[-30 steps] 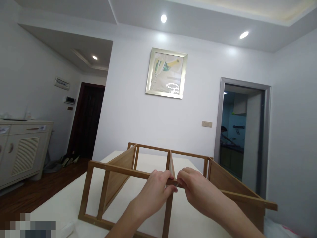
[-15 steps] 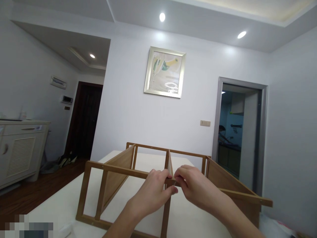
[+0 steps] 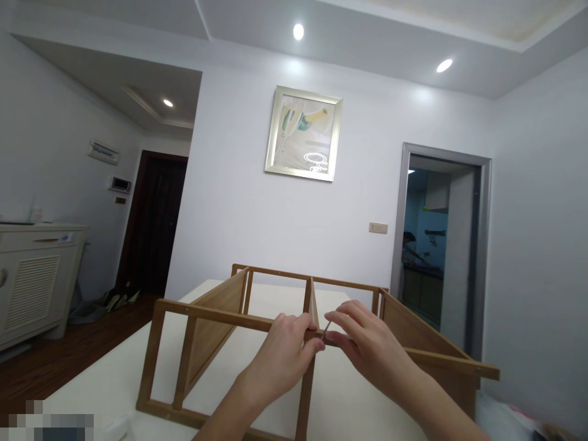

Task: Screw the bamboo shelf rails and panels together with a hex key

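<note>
A brown wooden shelf frame (image 3: pixel 215 313) lies on its side on a white table, its panels standing between two long rails. My left hand (image 3: pixel 287 346) is closed around the near rail at the middle joint, fingers over the top and thumb below. Just to its right, my right hand (image 3: pixel 367 337) holds a thin metal rod (image 3: pixel 326 331) at the joint, index fingertip at its upper end and thumb close by. The rod is slanted and small; its lower end is partly hidden by my left thumb.
The white tabletop (image 3: pixel 105 373) extends beneath the frame. A clear plastic bag (image 3: pixel 500 419) sits at the lower right. A louvred cabinet (image 3: pixel 41 275) stands at left, near a dark door (image 3: pixel 154 226). Through the doorway at right, a person (image 3: pixel 408 245) is partly visible.
My right hand has opened its fingers slightly and lifted a little, so the thin metal rod shows more. My left hand keeps its grip on the rail. The view has shifted slightly.
</note>
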A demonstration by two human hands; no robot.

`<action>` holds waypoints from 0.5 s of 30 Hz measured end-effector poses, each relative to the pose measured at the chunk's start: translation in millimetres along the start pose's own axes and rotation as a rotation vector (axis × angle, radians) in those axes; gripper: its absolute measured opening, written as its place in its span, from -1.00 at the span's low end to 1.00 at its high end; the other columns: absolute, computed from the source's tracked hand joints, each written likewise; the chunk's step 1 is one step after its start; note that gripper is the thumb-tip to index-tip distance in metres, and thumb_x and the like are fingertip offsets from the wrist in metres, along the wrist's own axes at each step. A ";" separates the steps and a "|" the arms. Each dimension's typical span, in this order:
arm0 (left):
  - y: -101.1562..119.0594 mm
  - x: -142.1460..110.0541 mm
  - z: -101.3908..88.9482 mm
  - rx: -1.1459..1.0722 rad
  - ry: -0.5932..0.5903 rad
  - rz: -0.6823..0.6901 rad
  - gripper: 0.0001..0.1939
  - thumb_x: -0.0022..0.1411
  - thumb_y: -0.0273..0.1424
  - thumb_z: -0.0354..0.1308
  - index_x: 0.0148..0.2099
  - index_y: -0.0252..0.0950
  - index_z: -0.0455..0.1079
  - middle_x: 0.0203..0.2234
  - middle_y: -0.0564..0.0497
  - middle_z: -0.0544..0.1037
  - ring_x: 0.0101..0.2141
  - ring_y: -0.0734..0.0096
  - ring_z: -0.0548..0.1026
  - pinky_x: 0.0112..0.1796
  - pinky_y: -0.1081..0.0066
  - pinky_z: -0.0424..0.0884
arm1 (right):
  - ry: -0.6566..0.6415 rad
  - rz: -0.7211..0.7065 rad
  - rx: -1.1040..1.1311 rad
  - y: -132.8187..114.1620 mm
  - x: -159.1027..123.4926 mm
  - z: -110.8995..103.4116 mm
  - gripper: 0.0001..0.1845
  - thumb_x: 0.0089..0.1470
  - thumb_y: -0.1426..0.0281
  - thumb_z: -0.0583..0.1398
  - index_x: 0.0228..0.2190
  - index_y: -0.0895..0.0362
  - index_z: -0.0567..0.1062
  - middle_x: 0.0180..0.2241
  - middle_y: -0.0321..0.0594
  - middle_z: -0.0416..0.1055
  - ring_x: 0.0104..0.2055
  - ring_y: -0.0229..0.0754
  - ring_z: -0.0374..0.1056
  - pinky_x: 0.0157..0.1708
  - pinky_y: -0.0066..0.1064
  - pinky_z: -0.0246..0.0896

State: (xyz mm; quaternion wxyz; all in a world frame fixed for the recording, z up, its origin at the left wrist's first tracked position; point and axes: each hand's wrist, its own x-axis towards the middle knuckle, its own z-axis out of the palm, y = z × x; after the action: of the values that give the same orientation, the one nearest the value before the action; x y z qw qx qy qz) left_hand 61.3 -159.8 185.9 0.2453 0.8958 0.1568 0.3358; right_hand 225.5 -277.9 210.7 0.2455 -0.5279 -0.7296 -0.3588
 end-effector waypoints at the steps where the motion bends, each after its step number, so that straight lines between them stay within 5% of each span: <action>1: -0.4 0.0 0.2 -0.001 0.002 0.001 -0.88 0.32 -0.34 0.08 -0.19 -0.20 0.43 -0.24 0.03 0.59 -0.12 0.14 0.41 -0.11 0.25 0.27 | 0.024 -0.028 -0.039 0.1 -0.4 1.6 -0.86 0.25 0.52 0.16 -0.15 0.12 0.45 -0.30 -0.15 0.44 -0.24 -0.13 0.35 -0.28 -0.31 0.31; 15: 0.4 -1.6 -0.5 0.015 -0.013 0.029 -0.87 0.36 -0.33 0.05 -0.16 -0.22 0.40 -0.21 0.00 0.56 -0.11 0.16 0.40 -0.09 0.26 0.26 | 0.110 -0.129 -0.191 2.6 -3.0 2.2 -0.93 0.28 0.47 0.14 -0.26 0.13 0.44 -0.33 -0.14 0.40 -0.25 -0.12 0.28 -0.29 -0.29 0.21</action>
State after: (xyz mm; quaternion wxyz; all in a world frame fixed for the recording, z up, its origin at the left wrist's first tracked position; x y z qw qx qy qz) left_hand 59.8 -160.7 185.6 0.2348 0.9020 0.1446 0.3322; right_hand 228.9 -277.5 207.8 0.2100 -0.4803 -0.7100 -0.4703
